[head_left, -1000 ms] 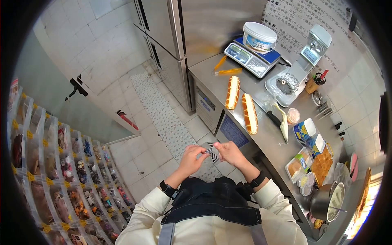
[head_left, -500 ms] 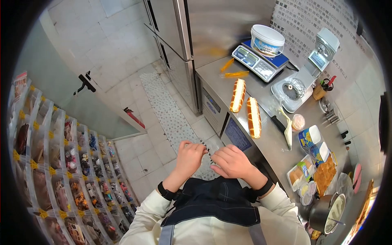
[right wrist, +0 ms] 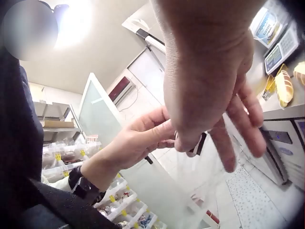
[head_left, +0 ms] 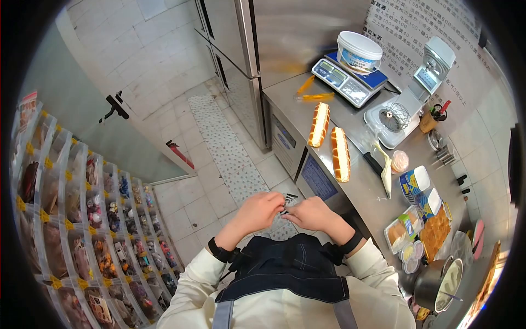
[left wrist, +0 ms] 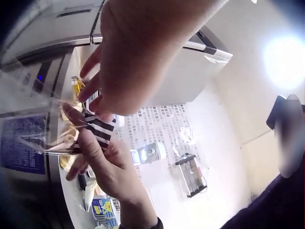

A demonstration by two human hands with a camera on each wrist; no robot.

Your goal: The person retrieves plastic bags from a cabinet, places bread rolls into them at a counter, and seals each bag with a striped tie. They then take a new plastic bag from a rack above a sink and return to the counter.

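Between my hands, over the floor beside the counter, is a clear plastic bag with black-and-white stripes (left wrist: 100,129). The left hand (head_left: 260,211) pinches its striped part between thumb and fingers. From the other side, the right hand (head_left: 315,214) pinches it with the thumb, close against the left fingertips; its other fingers stretch out in the right wrist view. Clear film (right wrist: 190,176) hangs below the hands there. On the steel counter lie two long cream-filled bread rolls, one (head_left: 319,125) nearer the scale and the other (head_left: 340,155) toward a black-handled knife (head_left: 373,163).
A scale (head_left: 345,82) bearing a white tub (head_left: 359,52) stands at the counter's back, beside a mixer (head_left: 411,101). A piping bag (head_left: 386,175), packages (head_left: 419,192) and a pot (head_left: 435,285) line the right. Clear drawers (head_left: 104,219) stand left, a fridge (head_left: 233,55) ahead.
The hands first held the striped bag between them, then spread slightly with the right fingers extended over it. Now they have come together again at the stripes. The head view has shifted slightly.
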